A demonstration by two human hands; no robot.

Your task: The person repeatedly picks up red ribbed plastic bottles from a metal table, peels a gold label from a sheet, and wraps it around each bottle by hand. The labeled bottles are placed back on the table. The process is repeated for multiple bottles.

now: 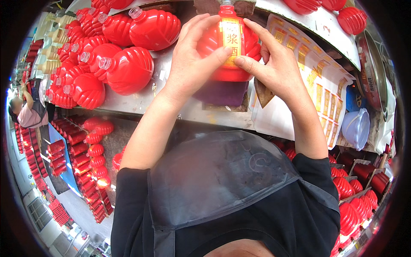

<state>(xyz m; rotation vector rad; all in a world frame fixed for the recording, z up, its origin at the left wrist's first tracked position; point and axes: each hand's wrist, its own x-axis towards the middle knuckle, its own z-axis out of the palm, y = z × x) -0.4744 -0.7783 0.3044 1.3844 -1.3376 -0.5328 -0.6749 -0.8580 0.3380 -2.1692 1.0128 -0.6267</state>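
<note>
In front of me at the top stands a ribbed red bottle point(233, 76) with a clear neck. A tall yellow label point(231, 29) runs down its front. My left hand point(192, 55) curves round the left side, its thumb on the lower part of the label. From the right, my right hand point(274, 62) cups the other side, fingers by the bottle's shoulder and thumb near the label's lower right edge. Purple cloth point(222, 93) lies under the bottle, at the bench's near edge.
Many similar red bottles point(128, 70) lie at the left of the bench point(165, 79). To the right, a white sheet of gold labels point(321, 85) hangs over the edge. A pale blue bucket point(356, 127) stands at far right. Another person point(32, 112) is at far left.
</note>
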